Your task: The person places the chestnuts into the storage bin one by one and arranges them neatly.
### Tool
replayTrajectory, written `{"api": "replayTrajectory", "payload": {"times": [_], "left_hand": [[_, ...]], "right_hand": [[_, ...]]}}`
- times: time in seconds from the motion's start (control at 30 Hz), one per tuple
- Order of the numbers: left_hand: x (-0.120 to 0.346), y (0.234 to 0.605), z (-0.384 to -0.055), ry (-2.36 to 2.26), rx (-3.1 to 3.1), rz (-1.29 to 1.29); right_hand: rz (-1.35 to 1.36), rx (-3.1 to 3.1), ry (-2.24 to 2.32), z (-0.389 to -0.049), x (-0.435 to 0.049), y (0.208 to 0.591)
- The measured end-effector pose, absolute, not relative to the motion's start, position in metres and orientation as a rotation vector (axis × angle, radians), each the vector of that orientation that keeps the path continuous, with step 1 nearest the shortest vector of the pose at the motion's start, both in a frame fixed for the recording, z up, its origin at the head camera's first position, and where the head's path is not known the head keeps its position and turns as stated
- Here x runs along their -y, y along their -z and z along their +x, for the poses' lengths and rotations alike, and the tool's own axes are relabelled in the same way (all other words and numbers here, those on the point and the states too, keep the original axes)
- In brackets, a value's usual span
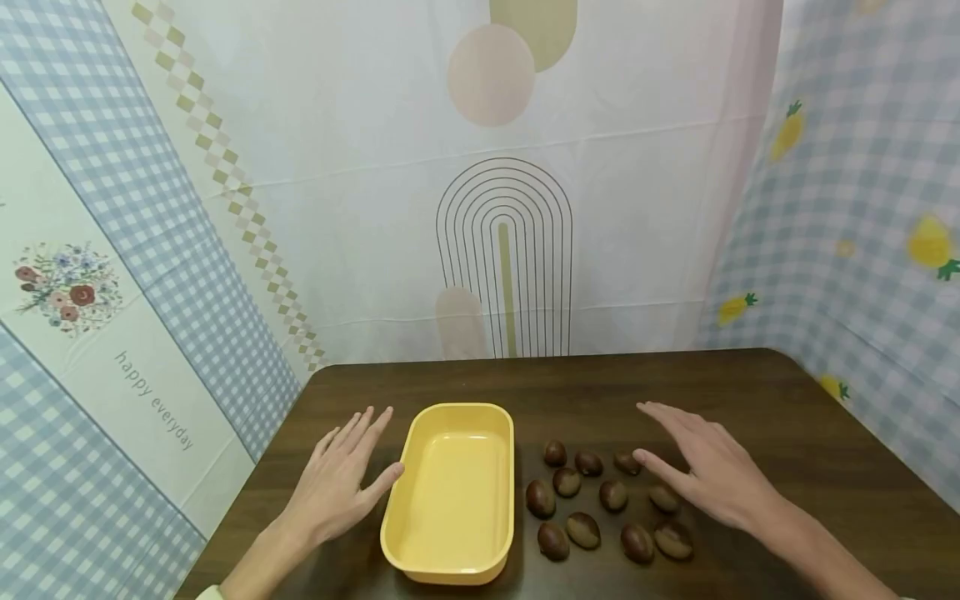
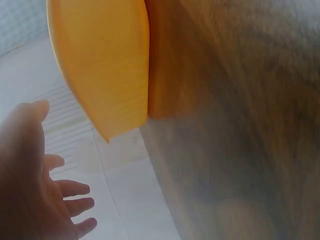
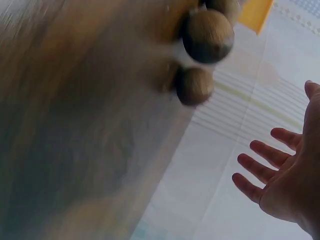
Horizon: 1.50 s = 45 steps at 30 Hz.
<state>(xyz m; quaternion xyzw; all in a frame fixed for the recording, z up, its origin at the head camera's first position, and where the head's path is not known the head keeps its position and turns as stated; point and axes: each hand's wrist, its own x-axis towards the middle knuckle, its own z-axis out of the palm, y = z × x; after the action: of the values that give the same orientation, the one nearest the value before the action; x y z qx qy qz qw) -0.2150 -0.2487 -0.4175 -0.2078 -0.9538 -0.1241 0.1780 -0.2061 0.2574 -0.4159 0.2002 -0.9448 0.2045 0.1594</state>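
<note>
A yellow rectangular plastic tray (image 1: 459,500) stands on the table with a bare inside. Left of it my left hand (image 1: 337,483) is held with fingers spread, the thumb overlapping the tray's left rim in the head view. Several glossy brown chestnuts with paler patches, such as a front one (image 1: 553,542), lie loosely scattered to the right of the tray. My right hand (image 1: 712,471) hovers at their right side, fingers extended and nothing in it. The right wrist view shows that palm beside two nearer chestnuts, one of them a round chestnut (image 3: 208,37).
The dark brown wooden table (image 1: 600,392) has rounded far corners. A pale patterned cloth (image 1: 360,250) hangs behind it. Blue checked cloths hang on both sides, the right cloth (image 1: 862,292) printed with yellow pineapples.
</note>
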Motion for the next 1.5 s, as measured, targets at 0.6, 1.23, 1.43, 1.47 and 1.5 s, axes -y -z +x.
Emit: {"api": "replayTrajectory", "payload": {"times": [0.6, 1.23, 1.43, 1.47, 1.5], "left_hand": [[0.235, 0.438, -0.202, 0.434, 2.675, -0.678], [0.236, 0.446, -0.195, 0.516, 2.678, -0.690], [0.236, 0.447, -0.193, 0.544, 2.689, -0.689], [0.236, 0.447, -0.193, 0.550, 2.692, -0.686], [0.236, 0.447, -0.192, 0.554, 2.695, -0.684]], "right_hand": [[0.878, 2.635, -0.931, -0.197, -0.186, 0.448], [1.155, 2.680, -0.983, -0.190, -0.161, 0.459], [1.185, 2.676, -1.011, -0.191, -0.159, 0.464], [1.190, 2.675, -1.016, -0.191, -0.159, 0.465], [1.193, 2.677, -1.024, -0.191, -0.159, 0.466]]}}
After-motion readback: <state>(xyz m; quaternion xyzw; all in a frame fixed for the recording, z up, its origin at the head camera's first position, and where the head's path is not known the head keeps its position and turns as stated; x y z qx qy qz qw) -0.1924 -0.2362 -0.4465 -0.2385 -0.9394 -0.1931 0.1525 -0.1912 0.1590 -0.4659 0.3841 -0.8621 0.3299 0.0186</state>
